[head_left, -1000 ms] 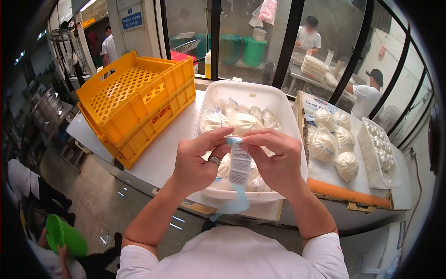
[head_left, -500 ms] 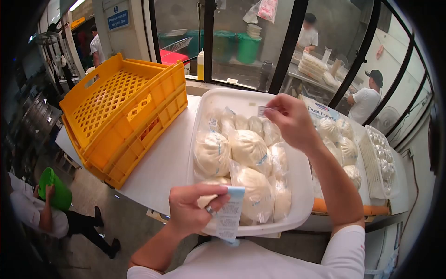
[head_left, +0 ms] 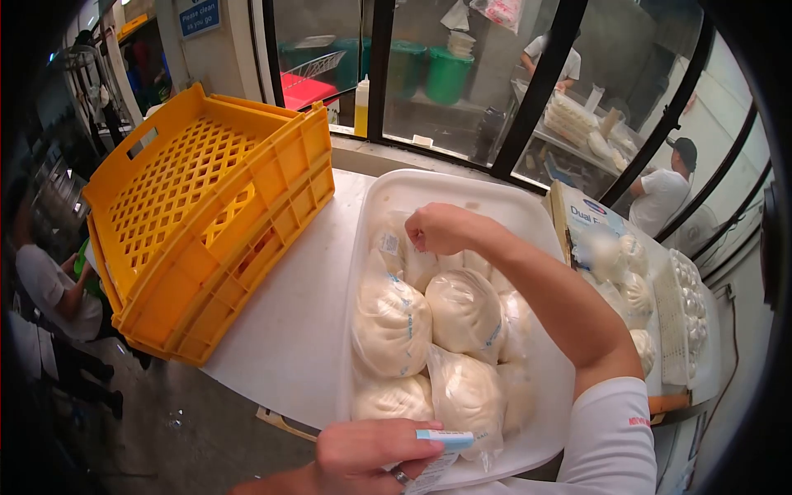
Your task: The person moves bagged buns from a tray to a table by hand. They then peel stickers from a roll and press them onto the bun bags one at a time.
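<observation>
On the left, yellow plastic crates full of holes sat stacked and tilted on the white, smooth tabletop.

The left hand was low at the near side, by the near edge of the white tub, with its back up. Its grip pinched the strip of labels, thin, flat paper in white and pale blue, between thumb and finger. A shiny ring was on one finger.

In the tub, round, puffy buns with soft folds sat in clear, crinkly bags with blue print. A small white label was on a bag at the far left.

The right hand reached over the tub from the right, its arm bent and its fingers curled down near that bag. I cannot tell if its grip held anything. Half a second before, it was at the tub's far right, pinching a small sticker.

Further right were more bagged buns and a white basket with little holes.
</observation>
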Demonstrator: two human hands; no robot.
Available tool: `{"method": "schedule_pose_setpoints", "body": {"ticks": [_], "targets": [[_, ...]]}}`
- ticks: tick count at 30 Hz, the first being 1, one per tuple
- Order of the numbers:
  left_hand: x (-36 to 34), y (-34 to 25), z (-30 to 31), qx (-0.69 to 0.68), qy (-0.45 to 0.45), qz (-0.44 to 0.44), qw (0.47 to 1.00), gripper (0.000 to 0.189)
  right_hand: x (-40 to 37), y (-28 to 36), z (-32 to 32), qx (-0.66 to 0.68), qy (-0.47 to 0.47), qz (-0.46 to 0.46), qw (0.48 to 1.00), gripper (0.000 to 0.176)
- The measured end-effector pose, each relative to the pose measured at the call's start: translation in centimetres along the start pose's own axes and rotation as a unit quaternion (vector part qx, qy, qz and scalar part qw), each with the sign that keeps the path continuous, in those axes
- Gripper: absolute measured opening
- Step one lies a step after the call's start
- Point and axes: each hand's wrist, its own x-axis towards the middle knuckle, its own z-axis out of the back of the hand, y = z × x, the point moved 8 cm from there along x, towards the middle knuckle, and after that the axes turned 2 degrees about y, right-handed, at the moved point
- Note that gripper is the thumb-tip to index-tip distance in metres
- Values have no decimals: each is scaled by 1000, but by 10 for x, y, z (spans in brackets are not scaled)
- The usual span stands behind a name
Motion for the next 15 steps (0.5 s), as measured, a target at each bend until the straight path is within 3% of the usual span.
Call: {"method": "schedule_pose_setpoints", "body": {"ticks": [2,5,8,14,15], "targets": [[3,-10,-2,65,-26,-64,995,29,6,7,-3,-67,-21,0,998,12],[14,-23,-1,94,-42,-54,993,25,7,7,4,-137,-85,-28,987,16],[12,-21,-1,107,-36,-40,993,26,2,2,15,-109,-195,-47,974,21],[8,-11,0,88,-61,-14,994,32,3,-6,21,-128,-207,-146,959,22],[2,-7,3,104,-74,-2,992,40,-9,1,34,-103,-259,-137,950,22]]}}
